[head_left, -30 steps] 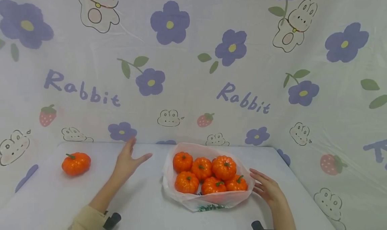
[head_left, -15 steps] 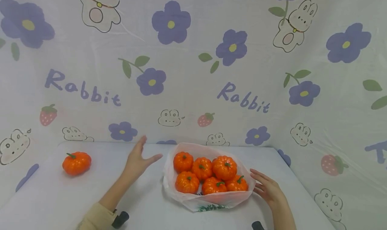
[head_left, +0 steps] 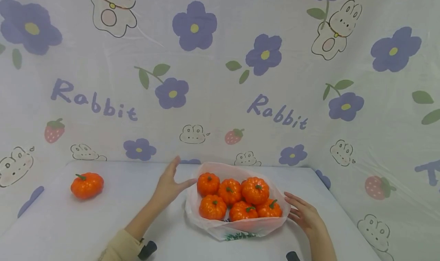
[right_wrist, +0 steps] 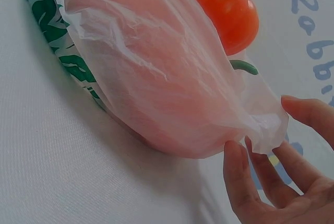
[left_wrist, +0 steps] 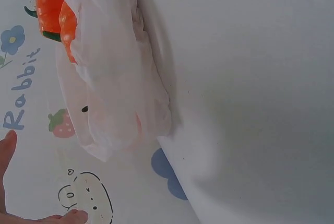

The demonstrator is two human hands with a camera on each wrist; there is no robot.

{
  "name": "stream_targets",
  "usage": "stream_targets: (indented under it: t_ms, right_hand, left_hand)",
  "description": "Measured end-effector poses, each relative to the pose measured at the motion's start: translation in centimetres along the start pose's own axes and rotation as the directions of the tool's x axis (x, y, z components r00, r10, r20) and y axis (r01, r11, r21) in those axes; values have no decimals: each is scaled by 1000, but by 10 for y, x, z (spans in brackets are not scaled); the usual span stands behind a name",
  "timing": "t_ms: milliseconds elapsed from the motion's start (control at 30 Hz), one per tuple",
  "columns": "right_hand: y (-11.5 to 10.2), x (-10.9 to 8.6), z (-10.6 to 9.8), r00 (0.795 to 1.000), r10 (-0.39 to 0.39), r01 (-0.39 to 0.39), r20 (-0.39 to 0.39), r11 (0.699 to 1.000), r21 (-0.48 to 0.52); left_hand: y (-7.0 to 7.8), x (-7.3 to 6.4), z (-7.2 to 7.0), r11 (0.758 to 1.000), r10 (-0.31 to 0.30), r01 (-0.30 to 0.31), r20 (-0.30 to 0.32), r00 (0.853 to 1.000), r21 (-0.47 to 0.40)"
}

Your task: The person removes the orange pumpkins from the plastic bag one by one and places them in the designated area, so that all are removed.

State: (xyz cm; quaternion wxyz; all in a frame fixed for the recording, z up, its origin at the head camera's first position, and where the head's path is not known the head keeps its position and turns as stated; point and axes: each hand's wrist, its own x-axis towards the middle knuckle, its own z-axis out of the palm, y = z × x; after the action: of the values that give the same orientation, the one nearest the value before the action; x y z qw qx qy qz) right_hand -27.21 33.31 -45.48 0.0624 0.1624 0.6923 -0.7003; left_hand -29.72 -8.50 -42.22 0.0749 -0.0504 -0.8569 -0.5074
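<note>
- Right hand [head_left: 307, 217]: fingers loosely extended, apparently touching the plastic bag [head_left: 237, 227].
- Bag: mouth open on table [head_left: 175, 232]; pumpkins [head_left: 255, 190] inside.
- Left hand [head_left: 168, 188]: spread, gripping nothing.
- Lone pumpkin [head_left: 87, 186]: well apart.
- Judged step: flanking bag; next calls for fingers curling onto rim.

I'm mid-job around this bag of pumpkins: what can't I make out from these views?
- Head view: undersides of the pumpkins nearest the camera, hidden by the front wall of the bag.
- Head view: whether more lie deeper, hidden by the top ones.
- Left wrist view: most of the left hand, cut off by the left and bottom edges.
- Right wrist view: part of the right hand, cut off by the right and bottom edges.
</note>
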Motion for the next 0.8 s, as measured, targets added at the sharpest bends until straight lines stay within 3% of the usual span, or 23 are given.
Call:
stream_targets:
  t_ms: [800]
  right_hand:
    - [0, 1, 3, 1000, 6, -6, 1, 1000, -22]
  left_hand:
    - [12, -2, 42, 998, 3, -1, 34, 999, -58]
